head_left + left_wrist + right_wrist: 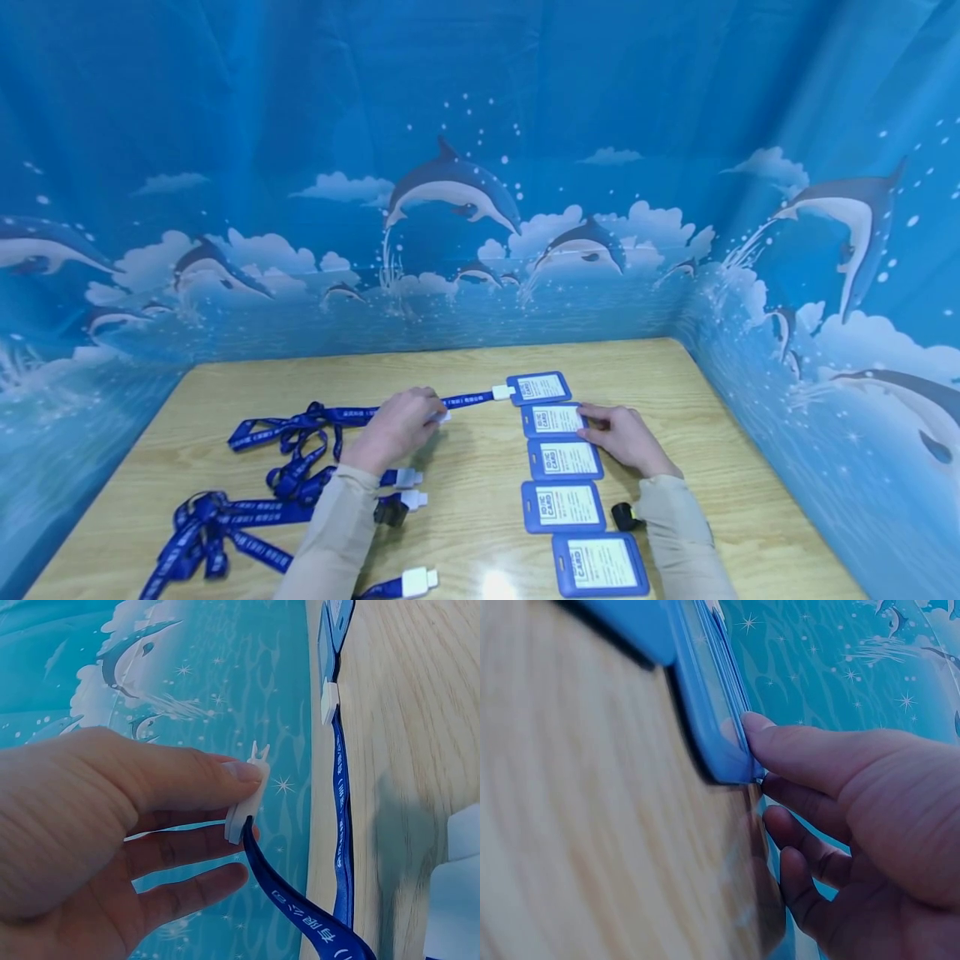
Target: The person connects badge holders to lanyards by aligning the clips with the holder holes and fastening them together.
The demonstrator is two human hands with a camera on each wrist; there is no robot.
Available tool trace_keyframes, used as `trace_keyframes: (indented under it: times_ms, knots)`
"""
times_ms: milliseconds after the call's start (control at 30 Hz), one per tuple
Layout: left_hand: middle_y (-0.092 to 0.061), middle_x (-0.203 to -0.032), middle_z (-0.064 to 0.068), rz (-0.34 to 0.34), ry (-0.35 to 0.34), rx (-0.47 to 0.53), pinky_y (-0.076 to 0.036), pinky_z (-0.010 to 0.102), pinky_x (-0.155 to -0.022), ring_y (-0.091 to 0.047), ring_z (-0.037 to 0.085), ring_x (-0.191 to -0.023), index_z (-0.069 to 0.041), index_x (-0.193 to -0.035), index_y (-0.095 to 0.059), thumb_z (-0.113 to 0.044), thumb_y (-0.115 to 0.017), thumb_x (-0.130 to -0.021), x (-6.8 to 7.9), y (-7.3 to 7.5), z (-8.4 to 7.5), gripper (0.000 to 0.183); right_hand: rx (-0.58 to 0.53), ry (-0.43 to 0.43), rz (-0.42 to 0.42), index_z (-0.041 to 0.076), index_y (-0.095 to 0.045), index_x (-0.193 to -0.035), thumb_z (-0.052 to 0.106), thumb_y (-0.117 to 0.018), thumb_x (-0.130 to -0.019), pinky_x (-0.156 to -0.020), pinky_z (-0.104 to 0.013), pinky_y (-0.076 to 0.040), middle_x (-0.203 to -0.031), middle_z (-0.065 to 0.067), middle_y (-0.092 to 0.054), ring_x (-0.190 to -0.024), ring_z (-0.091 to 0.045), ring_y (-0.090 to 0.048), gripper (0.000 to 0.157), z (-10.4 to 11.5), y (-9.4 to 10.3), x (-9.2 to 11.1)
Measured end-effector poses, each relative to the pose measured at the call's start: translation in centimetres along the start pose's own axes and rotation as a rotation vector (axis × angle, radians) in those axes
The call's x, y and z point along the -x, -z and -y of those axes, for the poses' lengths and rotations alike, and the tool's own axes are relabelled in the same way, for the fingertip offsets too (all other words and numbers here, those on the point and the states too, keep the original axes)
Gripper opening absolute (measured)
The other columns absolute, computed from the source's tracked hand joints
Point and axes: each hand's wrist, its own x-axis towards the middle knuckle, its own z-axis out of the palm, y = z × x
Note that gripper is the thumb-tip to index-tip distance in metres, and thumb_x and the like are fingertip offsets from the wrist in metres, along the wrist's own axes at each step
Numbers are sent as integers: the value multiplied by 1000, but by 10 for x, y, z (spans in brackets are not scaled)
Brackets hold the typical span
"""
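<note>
My left hand (397,427) pinches the white plastic clip (250,796) of a blue lanyard between thumb and fingers, above the table. The lanyard's printed strap (289,900) hangs from the clip. At the right, my right hand (628,439) grips the right edge of a blue card holder (553,419), second from the back in a column of several. In the right wrist view the thumb lies on the holder's edge (716,739), with the index finger by its corner. The rearmost card holder (542,387) is joined to another lanyard's white clip (502,392).
More blue lanyards (258,510) lie bunched on the left of the wooden table (472,500), several white clips (415,582) pointing right. Other card holders (564,507) line up toward the front right. A blue dolphin-print curtain (450,308) surrounds the back and sides.
</note>
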Motion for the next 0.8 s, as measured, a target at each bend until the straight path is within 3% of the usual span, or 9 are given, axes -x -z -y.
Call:
trace_keyframes:
  times_ms: [800]
  knots:
    - [-73,-105,5,-17,-35,-7,-61,35,-89,-69,21,-96,-9,-104,-77,-7,-79,-85,-5,-10,-5,19,7,2,-7,11,-64,-136,26,-74,-93,-111,-57,-44,-145,-16,-57,-134,-41,-52,47,0,-2,-1]
